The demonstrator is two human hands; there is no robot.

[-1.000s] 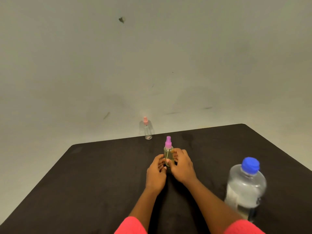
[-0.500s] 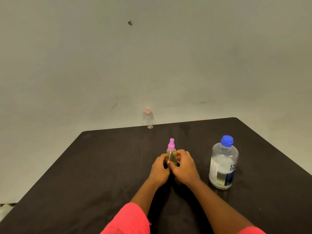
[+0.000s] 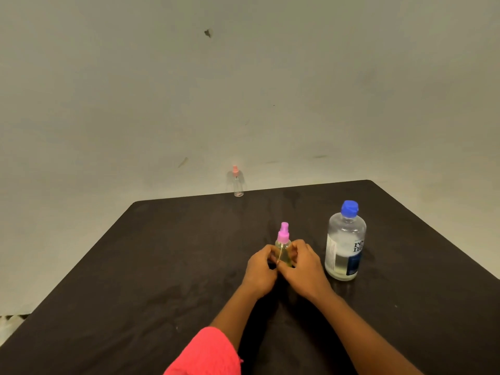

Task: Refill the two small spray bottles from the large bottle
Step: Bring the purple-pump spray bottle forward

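A person's left hand (image 3: 261,272) and right hand (image 3: 304,269) close together around a small spray bottle (image 3: 284,251) near the middle of a dark table (image 3: 162,266). The fingers of both hands are curled round its lower body from either side, and the fingertips meet in front of it. The bottle stands upright between the hands, its clear body showing a yellowish liquid and a thin tube running down inside. Its purple spray top (image 3: 283,234) rises free above the fingers, untouched by either hand.

Just right of the right hand, and apart from it, the large bottle (image 3: 345,244) stands upright on the table. Its blue cap (image 3: 349,208) is on, clear liquid fills the lower part, and a white and dark blue label wraps the body.

The second small spray bottle (image 3: 238,185), clear-bodied with a pale pink top, stands well apart at the table's far edge, left of the hands' line and close against the wall (image 3: 243,90). Whether it holds any liquid cannot be made out.

Both forearms reach in from the near edge, a bright pink sleeve (image 3: 208,353) covering the left arm at the bottom of the view. The plain grey-green wall carries a dark mark (image 3: 207,33) high up and a few faint smudges lower down.
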